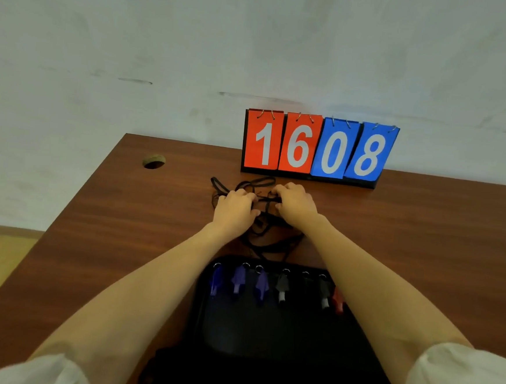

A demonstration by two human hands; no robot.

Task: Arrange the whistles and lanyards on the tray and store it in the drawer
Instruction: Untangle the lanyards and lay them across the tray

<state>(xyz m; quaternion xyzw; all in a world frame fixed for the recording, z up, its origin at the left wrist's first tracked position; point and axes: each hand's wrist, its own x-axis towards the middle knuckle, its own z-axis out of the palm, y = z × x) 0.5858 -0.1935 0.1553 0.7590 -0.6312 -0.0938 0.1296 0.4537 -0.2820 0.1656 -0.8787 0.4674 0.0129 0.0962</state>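
Observation:
A black tray (264,338) lies on the brown desk near me. Along its far edge lies a row of several whistles: blue ones (238,280) at the left, black ones (282,286) in the middle, a red one (338,301) partly behind my right forearm. Beyond the tray a tangle of black lanyards (260,238) spreads on the desk. My left hand (235,210) and my right hand (296,204) both pinch a lanyard strand stretched between them. A dark bundle (159,366) sits at the tray's near left corner.
A flip scoreboard (315,149) reading 16 and 08 stands at the desk's back edge against the wall. A round cable hole (153,162) is at the back left. The desk's left edge (62,216) drops to a wooden floor.

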